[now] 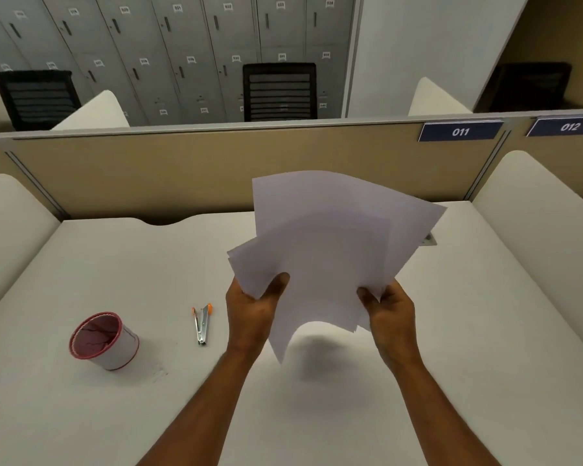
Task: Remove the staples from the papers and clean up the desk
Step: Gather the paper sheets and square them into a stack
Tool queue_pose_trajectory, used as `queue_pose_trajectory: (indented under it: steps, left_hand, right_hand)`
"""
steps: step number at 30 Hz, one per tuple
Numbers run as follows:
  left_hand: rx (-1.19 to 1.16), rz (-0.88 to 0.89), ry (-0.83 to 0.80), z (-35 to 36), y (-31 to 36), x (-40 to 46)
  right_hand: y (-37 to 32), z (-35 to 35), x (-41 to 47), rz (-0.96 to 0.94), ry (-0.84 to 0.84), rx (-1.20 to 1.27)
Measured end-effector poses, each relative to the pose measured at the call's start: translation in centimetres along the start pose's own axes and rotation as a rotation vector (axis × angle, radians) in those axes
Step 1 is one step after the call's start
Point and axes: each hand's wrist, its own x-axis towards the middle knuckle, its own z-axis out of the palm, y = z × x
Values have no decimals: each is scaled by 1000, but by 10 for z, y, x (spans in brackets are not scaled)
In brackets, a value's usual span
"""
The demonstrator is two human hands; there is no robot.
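A fanned stack of white papers (334,243) is lifted above the white desk (485,331), its sheets askew. My left hand (253,307) grips the stack's lower left edge, thumb on top. My right hand (389,314) holds the lower right edge the same way. A metal staple remover with orange tips (201,322) lies flat on the desk, left of my left hand. Further left stands a white cup with a red rim (103,339). A few tiny specks, possibly staples (159,373), lie on the desk right of the cup's base.
Beige partition panels (199,173) close the desk's far side, with white padded dividers (535,223) on both sides. A small grey outlet plate (429,238) peeks out behind the papers. Black chairs (280,92) and grey lockers stand beyond the partition.
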Motion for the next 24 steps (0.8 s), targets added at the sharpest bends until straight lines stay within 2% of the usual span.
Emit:
queue_pose_trajectory:
  steps: [12,15,19,24]
  left_hand:
    - [95,-77,77,-13,-47,-28]
    - [109,-65,65,-12,-49,-28]
    - [85,-50,50,-9,-49,-26]
    - [103,-133,1,-7,-54,-23]
  right_hand:
    - [40,2,-13,163,-68,-44]
    - [44,4,-12,216,-65,-19]
    - [44,8,-11,192,-62,5]
    - [48,12,-9,230,-56,-4]
